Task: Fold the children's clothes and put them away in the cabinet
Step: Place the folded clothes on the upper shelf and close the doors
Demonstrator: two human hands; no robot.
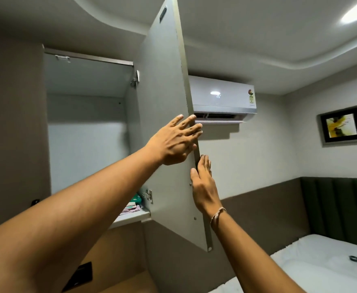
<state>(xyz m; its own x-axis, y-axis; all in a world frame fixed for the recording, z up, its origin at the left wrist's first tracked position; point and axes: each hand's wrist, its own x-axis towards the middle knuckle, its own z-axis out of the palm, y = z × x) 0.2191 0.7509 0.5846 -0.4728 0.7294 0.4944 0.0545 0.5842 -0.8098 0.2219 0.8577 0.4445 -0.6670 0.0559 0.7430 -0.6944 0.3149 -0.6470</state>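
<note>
The overhead cabinet (84, 127) stands open, its grey door (165, 81) swung out toward me. My left hand (174, 140) lies flat on the door's inner face near its free edge, fingers spread. My right hand (204, 185) rests on the outer side of that edge, thumb on the rim, palm against the door. Folded children's clothes (131, 208), pink and patterned with a green piece behind, sit on the cabinet shelf (131, 217) at the lower right, mostly hidden by my left arm.
A white air conditioner (224, 98) hangs on the wall just behind the door. A framed picture (342, 125) is on the right wall. A bed with a white sheet (321, 267) and a dark padded headboard (338, 208) lies at the lower right.
</note>
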